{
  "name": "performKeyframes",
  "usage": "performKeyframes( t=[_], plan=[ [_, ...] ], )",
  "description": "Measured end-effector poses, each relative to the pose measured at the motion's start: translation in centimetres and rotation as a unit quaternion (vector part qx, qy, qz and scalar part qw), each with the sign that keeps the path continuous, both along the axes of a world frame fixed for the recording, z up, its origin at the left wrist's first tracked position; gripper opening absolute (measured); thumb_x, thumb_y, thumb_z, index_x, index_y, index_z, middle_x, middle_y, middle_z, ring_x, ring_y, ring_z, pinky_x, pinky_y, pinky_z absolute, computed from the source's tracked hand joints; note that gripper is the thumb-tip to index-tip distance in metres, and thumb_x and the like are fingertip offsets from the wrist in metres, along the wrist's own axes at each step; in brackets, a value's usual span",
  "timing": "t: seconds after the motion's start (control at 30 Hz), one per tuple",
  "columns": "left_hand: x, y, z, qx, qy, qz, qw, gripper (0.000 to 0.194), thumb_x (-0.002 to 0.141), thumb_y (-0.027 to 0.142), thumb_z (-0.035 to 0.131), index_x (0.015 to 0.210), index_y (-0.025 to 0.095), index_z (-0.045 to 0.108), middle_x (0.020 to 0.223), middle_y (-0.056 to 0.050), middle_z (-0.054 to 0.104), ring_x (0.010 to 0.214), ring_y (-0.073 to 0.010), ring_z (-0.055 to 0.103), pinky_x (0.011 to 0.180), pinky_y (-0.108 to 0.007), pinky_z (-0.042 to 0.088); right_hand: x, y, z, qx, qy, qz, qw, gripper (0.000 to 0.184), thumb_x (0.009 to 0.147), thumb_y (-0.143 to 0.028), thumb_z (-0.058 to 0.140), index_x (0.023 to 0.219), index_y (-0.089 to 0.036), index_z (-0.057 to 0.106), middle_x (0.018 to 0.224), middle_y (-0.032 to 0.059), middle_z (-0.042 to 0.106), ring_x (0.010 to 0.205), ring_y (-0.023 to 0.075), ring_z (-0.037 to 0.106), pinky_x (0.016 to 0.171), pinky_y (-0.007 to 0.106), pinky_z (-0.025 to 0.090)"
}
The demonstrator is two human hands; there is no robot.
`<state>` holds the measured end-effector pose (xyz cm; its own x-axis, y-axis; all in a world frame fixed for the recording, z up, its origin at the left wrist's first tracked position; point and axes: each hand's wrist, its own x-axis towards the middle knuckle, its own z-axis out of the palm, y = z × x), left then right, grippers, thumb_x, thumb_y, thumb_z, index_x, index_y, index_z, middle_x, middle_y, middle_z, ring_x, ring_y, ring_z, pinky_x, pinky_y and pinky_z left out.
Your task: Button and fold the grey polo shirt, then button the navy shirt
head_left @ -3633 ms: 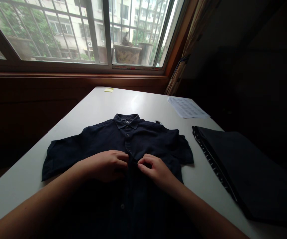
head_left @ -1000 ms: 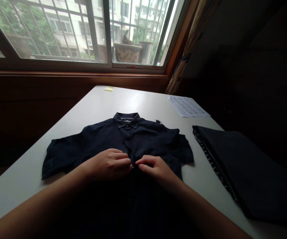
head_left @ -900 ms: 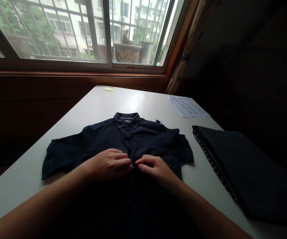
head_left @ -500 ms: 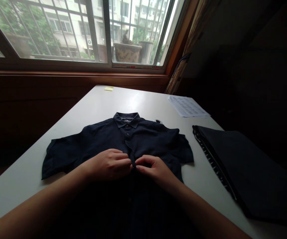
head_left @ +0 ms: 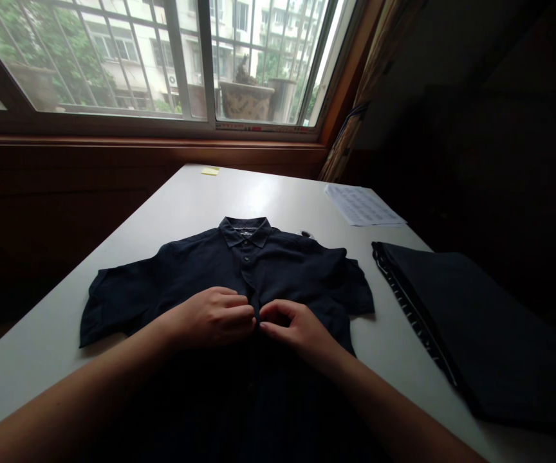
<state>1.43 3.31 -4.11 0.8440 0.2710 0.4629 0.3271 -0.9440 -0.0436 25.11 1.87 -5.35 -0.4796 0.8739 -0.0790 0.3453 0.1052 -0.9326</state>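
Observation:
A dark navy short-sleeved shirt (head_left: 195,267) lies face up, its collar toward the window and its lower part lost in shadow. Two buttons show below the collar, at the top of the placket. My left hand (head_left: 217,316) is closed on the front placket, with its fingers curled and the fingertips mostly hidden. Just to the right, my right hand (head_left: 295,325) pinches the placket edge between thumb and forefinger. The fingertips of both hands nearly meet at the shirt's middle. Whatever button lies between them is too dark to make out.
The shirt rests on a white table (head_left: 128,238). To the right lies a dark folded item (head_left: 456,308) with a white-dashed edge. Printed papers (head_left: 365,206) and a yellow sticky note (head_left: 210,171) are toward the back. A small round object (head_left: 305,234) sits behind the shirt's shoulder.
My left hand has closed more tightly and shifted slightly right since the oldest frame. The right thumb and forefinger have edged left along the placket. The shirt stays in place.

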Motion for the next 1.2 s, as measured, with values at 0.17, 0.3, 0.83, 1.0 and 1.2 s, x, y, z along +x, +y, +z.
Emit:
performKeyframes(
  t=[0.17, 0.3, 0.83, 1.0, 1.2],
  plan=[
    [-0.08, 0.07, 0.08, 0.029, 0.009, -0.010, 0.999, 0.012, 0.101, 0.021, 0.053, 0.090, 0.018, 0.059, 0.074, 0.001, 0.059, 0.063, -0.0116, 0.053, 0.061, -0.029, 0.041, 0.01, 0.06, -0.02, -0.009, 0.006, 0.008, 1.000, 0.019, 0.081, -0.030, 0.072, 0.095, -0.018, 0.073, 0.080, -0.0003, 0.069, 0.073, 0.0153, 0.061, 0.066, 0.025, 0.047],
    [-0.21, 0.13, 0.24, 0.052, 0.030, -0.017, 0.998, 0.006, 0.099, 0.021, 0.057, 0.101, 0.017, 0.061, 0.082, 0.000, 0.064, 0.067, -0.0129, 0.055, 0.061, -0.030, 0.043, 0.00, 0.03, -0.05, -0.012, 0.012, 0.009, 1.000, 0.018, 0.081, -0.029, 0.072, 0.095, -0.018, 0.073, 0.079, -0.0008, 0.069, 0.073, 0.0149, 0.061, 0.067, 0.024, 0.047],
    [-0.11, 0.24, 0.02, 0.042, 0.035, -0.012, 0.998, 0.011, 0.100, 0.020, 0.054, 0.093, 0.017, 0.062, 0.077, 0.000, 0.060, 0.064, -0.0118, 0.052, 0.059, -0.028, 0.041, 0.07, 0.04, 0.05, -0.018, 0.015, 0.017, 1.000, 0.019, 0.084, -0.032, 0.072, 0.095, -0.018, 0.076, 0.088, 0.0022, 0.074, 0.081, 0.0178, 0.066, 0.074, 0.026, 0.049],
    [-0.12, 0.31, -0.12, 0.024, 0.038, -0.008, 0.999, 0.015, 0.101, 0.021, 0.052, 0.090, 0.017, 0.061, 0.077, 0.000, 0.060, 0.064, -0.0119, 0.052, 0.060, -0.029, 0.041, 0.11, 0.13, -0.06, -0.028, 0.014, 0.015, 0.999, 0.019, 0.083, -0.032, 0.074, 0.095, -0.017, 0.075, 0.086, 0.0018, 0.072, 0.079, 0.0169, 0.064, 0.071, 0.025, 0.048],
    [-0.18, 0.12, 0.03, 0.019, 0.027, -0.006, 0.999, 0.021, 0.102, 0.020, 0.050, 0.083, 0.017, 0.059, 0.074, 0.001, 0.057, 0.062, -0.0102, 0.051, 0.058, -0.028, 0.040, 0.22, 0.07, -0.23, -0.031, 0.013, 0.015, 0.999, 0.019, 0.082, -0.031, 0.075, 0.096, -0.017, 0.075, 0.083, 0.0013, 0.070, 0.076, 0.0157, 0.061, 0.069, 0.025, 0.046]
  ],
)
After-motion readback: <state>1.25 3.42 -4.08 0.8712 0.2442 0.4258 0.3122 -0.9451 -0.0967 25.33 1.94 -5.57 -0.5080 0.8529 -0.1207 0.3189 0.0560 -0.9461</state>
